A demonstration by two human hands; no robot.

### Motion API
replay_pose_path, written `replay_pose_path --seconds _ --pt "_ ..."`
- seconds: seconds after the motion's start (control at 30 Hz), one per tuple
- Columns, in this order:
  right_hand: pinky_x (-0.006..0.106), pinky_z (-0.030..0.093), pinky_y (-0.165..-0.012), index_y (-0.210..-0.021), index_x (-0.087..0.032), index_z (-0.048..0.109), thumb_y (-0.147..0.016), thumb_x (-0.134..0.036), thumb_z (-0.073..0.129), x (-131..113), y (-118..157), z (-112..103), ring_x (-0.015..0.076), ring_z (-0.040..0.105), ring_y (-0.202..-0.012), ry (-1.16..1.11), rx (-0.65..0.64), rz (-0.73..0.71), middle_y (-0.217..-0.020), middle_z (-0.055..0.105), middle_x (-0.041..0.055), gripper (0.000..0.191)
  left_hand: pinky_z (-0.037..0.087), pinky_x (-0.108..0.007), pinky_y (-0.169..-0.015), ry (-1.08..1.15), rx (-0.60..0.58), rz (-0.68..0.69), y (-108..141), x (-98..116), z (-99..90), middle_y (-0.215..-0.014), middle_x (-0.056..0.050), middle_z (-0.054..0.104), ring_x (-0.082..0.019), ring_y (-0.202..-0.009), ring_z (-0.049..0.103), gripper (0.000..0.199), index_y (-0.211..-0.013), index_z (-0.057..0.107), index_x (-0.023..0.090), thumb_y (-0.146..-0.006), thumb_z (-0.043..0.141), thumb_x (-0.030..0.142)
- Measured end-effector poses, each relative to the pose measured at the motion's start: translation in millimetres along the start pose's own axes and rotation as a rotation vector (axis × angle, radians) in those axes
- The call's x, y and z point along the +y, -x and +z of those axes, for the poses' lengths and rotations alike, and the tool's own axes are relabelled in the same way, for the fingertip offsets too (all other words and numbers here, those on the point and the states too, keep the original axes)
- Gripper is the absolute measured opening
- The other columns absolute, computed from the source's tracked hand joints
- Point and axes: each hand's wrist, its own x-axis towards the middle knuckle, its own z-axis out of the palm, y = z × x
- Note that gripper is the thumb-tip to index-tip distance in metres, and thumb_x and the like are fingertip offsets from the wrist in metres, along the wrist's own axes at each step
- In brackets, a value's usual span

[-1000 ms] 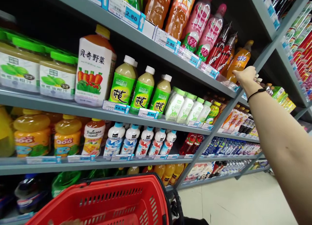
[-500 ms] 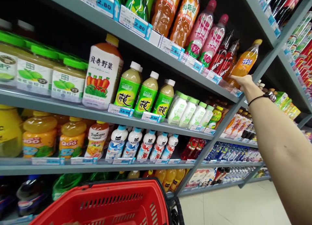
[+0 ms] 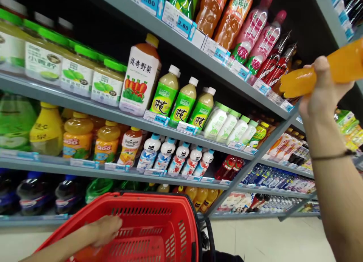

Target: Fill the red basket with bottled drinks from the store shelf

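Note:
My right hand (image 3: pixel 323 88) is wrapped around a bottle of orange soda (image 3: pixel 344 61), held tilted nearly on its side at the upper right, in front of the shelves. The bottle's base points left and its top runs out of view. My left hand (image 3: pixel 106 230) reaches in from the lower left over the inside of a red shopping basket (image 3: pixel 188 216). It is blurred, with its fingers bunched, and I cannot make out whether it grips anything. Below that wrist an orange-red thing (image 3: pixel 87 252) shows partly in the basket.
Shelves (image 3: pixel 181 135) of drinks fill the view. A carrot-labelled juice bottle (image 3: pixel 140 75), green-labelled bottles (image 3: pixel 181 101) and green-lidded jars (image 3: pixel 106 82) stand at mid height. Pink-capped bottles (image 3: pixel 252 31) are above. A shelf upright (image 3: pixel 246 169) slants down to the pale floor (image 3: pixel 255 235).
My right hand has lifted the orange soda bottle off the upper shelf and drawn it toward me, tipping it over. My left hand has come into view over the basket.

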Motion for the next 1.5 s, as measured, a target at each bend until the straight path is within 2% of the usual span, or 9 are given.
replay_pose_path --seconds 0.1,0.17,0.3,0.5,0.67,0.93,1.03,1.23,1.5 --pt "0.049 0.057 -0.103 -0.099 -0.022 0.063 -0.085 -0.033 0.070 -66 106 -17 0.0295 0.071 -0.106 -0.236 -0.349 0.337 -0.101 0.063 0.0077 0.019 0.048 -0.040 -0.073 0.094 -0.073 0.052 -9 13 -18.6 -0.054 0.000 0.040 -0.026 -0.062 0.056 0.023 -0.055 0.043 0.022 -0.063 0.052 0.041" --pt "0.047 0.063 -0.083 -0.101 -0.025 0.069 -0.078 -0.043 0.081 -97 183 -35 0.0298 0.071 -0.095 -0.306 -0.521 0.688 -0.095 0.065 0.0060 0.032 0.044 -0.029 -0.061 0.189 -0.098 0.068 -8 27 -35.5 -0.062 -0.004 0.057 -0.021 -0.060 0.057 0.026 -0.073 0.057 0.019 -0.072 0.047 0.042" --pt "0.044 0.062 -0.088 -0.108 -0.027 0.072 -0.080 -0.038 0.087 -127 323 -66 0.0278 0.072 -0.096 -0.483 -0.845 1.230 -0.102 0.073 0.0067 0.033 0.043 -0.023 -0.065 0.355 0.021 0.137 12 67 -62.9 -0.079 -0.003 0.067 -0.015 -0.068 0.058 0.034 -0.093 0.064 0.013 -0.087 0.042 0.037" --pt "0.036 0.061 -0.081 -0.096 -0.017 0.072 -0.074 -0.042 0.090 -126 448 -57 0.0240 0.073 -0.084 -0.554 -1.043 1.433 -0.093 0.076 0.0094 0.038 0.047 -0.027 -0.103 0.551 0.136 0.257 40 110 -63.6 -0.115 -0.006 0.073 -0.018 -0.110 0.066 0.039 -0.113 0.070 0.013 -0.096 0.050 0.041" --pt "0.033 0.057 -0.074 -0.095 -0.015 0.069 -0.071 -0.048 0.090 -121 490 -39 0.0218 0.068 -0.080 -0.539 -1.109 1.412 -0.090 0.075 0.0091 0.046 0.046 -0.040 -0.115 0.972 0.094 0.350 52 99 -35.0 -0.148 -0.014 0.061 -0.025 -0.135 0.060 0.055 -0.136 0.062 0.019 -0.097 0.062 0.057" --pt "0.027 0.052 -0.072 -0.097 -0.016 0.070 -0.073 -0.042 0.091 -147 547 -79 0.0164 0.063 -0.077 -0.759 -1.185 1.692 -0.088 0.071 0.0039 0.041 0.041 -0.053 -0.122 1.098 -0.258 0.295 66 105 -15.7 -0.164 -0.019 0.043 -0.033 -0.148 0.048 0.093 -0.151 0.051 0.024 -0.072 0.091 0.053" --pt "0.029 0.055 -0.077 -0.104 -0.017 0.074 -0.075 -0.044 0.091 -151 541 -82 0.0192 0.068 -0.082 -0.876 -1.201 1.786 -0.092 0.075 0.0068 0.043 0.051 -0.046 -0.112 1.195 -0.287 0.248 67 117 -9.7 -0.152 -0.020 0.055 -0.030 -0.137 0.060 0.091 -0.148 0.052 0.022 -0.071 0.094 0.043" --pt "0.043 0.058 -0.099 -0.122 -0.019 0.074 -0.076 -0.048 0.090 -148 537 -70 0.0293 0.073 -0.109 -0.887 -1.179 1.854 -0.122 0.074 0.0136 0.057 0.058 -0.031 -0.085 1.141 0.092 0.182 70 127 -17.5 -0.104 -0.009 0.074 -0.015 -0.088 0.070 0.060 -0.116 0.067 0.012 -0.067 0.096 0.033" --pt "0.042 0.063 -0.087 -0.120 -0.021 0.064 -0.063 -0.048 0.097 -142 574 -58 0.0310 0.074 -0.098 -0.435 -1.105 1.774 -0.111 0.076 0.0103 0.072 0.058 -0.032 -0.087 0.924 0.476 0.073 73 111 -26.7 -0.108 -0.009 0.073 -0.017 -0.093 0.068 0.062 -0.121 0.065 0.013 -0.071 0.093 0.037"
